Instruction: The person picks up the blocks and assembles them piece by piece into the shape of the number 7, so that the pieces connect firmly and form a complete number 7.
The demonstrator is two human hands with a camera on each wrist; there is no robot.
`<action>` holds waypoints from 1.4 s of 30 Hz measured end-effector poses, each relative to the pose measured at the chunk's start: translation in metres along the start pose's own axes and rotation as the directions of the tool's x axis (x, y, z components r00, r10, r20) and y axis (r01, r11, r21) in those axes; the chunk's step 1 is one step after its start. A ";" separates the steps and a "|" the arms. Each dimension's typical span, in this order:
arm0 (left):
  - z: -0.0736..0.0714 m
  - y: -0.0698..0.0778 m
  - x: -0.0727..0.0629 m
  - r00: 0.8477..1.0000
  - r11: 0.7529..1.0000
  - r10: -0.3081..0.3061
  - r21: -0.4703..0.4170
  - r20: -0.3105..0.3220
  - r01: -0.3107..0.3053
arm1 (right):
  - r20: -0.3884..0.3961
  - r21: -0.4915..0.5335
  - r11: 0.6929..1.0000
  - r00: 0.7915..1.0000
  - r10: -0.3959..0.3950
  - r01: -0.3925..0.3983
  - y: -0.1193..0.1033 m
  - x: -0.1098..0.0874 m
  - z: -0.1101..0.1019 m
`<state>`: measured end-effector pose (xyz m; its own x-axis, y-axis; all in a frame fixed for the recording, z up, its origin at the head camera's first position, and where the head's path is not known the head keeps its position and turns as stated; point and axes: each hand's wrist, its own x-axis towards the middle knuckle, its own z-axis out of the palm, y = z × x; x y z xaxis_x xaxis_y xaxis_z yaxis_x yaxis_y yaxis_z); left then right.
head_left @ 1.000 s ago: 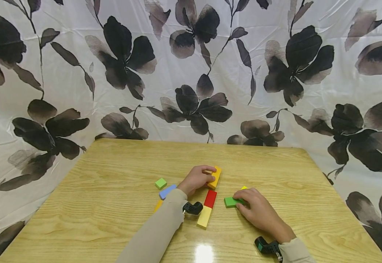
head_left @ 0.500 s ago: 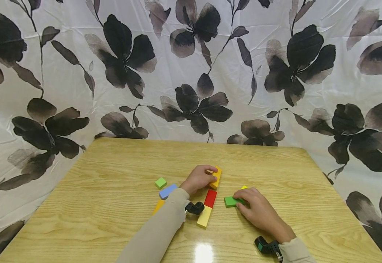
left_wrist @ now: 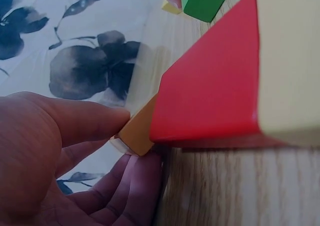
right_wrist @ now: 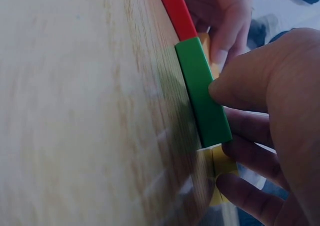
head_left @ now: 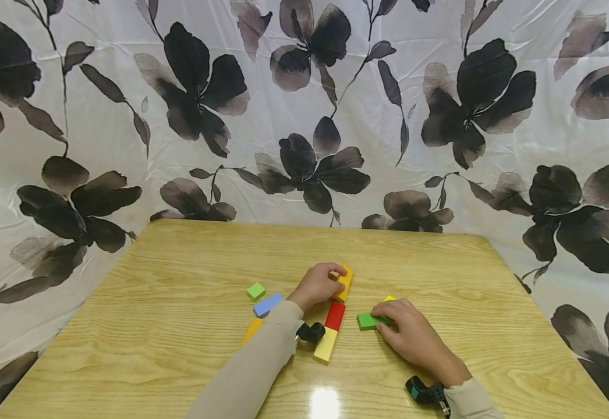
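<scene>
Fingers curling, a person's left hand [head_left: 315, 285] is pinching an orange block [head_left: 346, 280] near the middle of a wood-grain table [head_left: 126, 349]. Just this side of it, a red block [head_left: 335, 317] is lying end to end with a pale yellow block [head_left: 326, 345], the pair running toward the person; whether orange and red are touching, this onlooker is unable to tell. To the right of that row, well apart from the left hand, the right hand [head_left: 408, 331] is holding a green block [head_left: 368, 321] between thumb and fingers, while a bit of bright yellow [head_left: 390, 298] is showing just beyond the knuckles. Over on the left, a small light green block [head_left: 256, 291] is sitting near a blue block [head_left: 268, 305], and a second orange block [head_left: 252, 330] is peeking out from behind the left sleeve [head_left: 252, 366]. Black wrist devices are riding at both cuffs, one [head_left: 311, 332] hanging beside the red and pale yellow pieces. Behind the table, a white cloth [head_left: 262, 116] printed with dark flowers is hanging.
</scene>
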<state>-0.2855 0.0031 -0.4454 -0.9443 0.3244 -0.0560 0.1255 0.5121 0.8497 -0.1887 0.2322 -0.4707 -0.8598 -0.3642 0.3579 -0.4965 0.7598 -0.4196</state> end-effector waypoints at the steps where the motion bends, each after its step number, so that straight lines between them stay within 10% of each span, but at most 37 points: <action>1: 0.000 0.000 0.000 1.000 1.000 0.000 0.006 0.000 0.000 | 0.001 -0.001 1.000 1.000 0.001 -0.001 0.000 0.000 0.000; 42: -0.006 0.002 0.002 0.985 0.994 -0.042 0.110 0.165 0.023 | 0.012 -0.003 1.000 1.000 0.009 -0.009 -0.004 0.000 0.000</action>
<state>-0.2894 0.0003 -0.4412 -0.8853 0.4299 -0.1773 0.1361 0.6042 0.7852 -0.1872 0.2293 -0.4687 -0.8656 -0.3638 0.3440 -0.4885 0.7644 -0.4208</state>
